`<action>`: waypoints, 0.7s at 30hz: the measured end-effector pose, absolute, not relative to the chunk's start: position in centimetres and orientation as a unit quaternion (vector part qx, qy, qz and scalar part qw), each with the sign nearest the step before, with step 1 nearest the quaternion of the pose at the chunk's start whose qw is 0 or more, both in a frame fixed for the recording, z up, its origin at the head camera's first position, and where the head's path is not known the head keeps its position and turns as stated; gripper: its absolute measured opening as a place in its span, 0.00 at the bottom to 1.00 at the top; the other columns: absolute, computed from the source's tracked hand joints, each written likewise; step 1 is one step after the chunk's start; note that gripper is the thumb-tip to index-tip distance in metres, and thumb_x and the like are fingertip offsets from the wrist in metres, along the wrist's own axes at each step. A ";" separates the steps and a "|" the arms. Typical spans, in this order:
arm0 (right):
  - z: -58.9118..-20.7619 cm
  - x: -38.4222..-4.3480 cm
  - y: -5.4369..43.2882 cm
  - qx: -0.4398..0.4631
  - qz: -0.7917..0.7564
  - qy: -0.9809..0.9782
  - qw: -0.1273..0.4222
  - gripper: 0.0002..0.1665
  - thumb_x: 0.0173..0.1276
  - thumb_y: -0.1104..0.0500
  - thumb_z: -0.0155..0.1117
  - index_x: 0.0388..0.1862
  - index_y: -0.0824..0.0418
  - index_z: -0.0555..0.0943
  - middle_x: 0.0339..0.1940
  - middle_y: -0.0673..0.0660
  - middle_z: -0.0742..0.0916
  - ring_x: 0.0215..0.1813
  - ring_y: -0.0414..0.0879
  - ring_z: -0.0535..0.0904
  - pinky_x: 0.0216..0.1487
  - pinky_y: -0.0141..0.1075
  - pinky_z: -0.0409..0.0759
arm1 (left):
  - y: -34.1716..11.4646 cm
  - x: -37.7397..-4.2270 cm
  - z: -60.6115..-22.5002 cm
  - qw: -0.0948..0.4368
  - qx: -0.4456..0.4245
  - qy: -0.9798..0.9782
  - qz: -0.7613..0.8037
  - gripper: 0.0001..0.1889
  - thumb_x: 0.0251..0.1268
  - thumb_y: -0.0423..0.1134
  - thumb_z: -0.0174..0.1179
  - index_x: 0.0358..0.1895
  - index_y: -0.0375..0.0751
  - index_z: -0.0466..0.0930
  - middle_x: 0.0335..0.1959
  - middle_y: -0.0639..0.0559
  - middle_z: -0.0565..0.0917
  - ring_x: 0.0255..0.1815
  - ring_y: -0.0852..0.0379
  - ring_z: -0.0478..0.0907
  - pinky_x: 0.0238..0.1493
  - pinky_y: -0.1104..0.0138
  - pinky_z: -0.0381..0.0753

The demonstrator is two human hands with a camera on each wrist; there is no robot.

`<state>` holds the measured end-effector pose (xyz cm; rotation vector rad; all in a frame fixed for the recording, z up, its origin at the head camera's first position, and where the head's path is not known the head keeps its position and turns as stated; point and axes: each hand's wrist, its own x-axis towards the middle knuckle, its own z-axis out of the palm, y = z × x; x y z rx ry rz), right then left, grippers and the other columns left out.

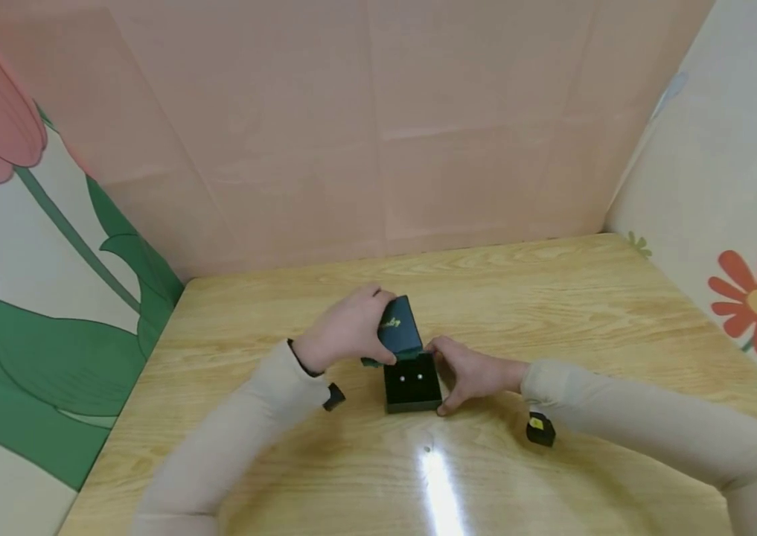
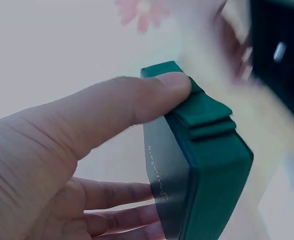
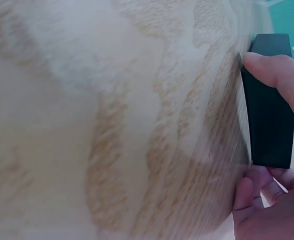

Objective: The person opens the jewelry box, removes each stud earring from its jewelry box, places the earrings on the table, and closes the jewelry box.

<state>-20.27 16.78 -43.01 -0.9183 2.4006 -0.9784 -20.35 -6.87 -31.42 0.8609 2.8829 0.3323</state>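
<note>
The left hand point(image 1: 349, 329) grips the tilted jewelry-box lid point(image 1: 403, 325) mid-frame, just up and left of the open box base point(image 1: 413, 407); the right hand point(image 1: 475, 374), nearer that base, pinches it from its right on the surface point(image 1: 499, 305).

The head view looks forward and down across the table point(image 1: 351, 476); up close, the left wrist view faces the lid point(image 2: 217, 185), the right looks along the table; all share the box point(image 3: 269, 120).
</note>
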 end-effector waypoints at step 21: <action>-43.2 -20.1 16.7 -0.329 -0.353 0.856 0.184 0.51 0.38 0.56 0.84 0.58 0.64 0.64 0.56 0.60 0.74 0.61 0.56 0.69 0.68 0.56 0.61 | -21.1 -30.6 -37.3 0.107 0.074 0.965 0.226 0.50 0.48 0.42 0.76 0.73 0.31 0.57 0.68 0.33 0.64 0.61 0.39 0.70 0.62 0.49 0.71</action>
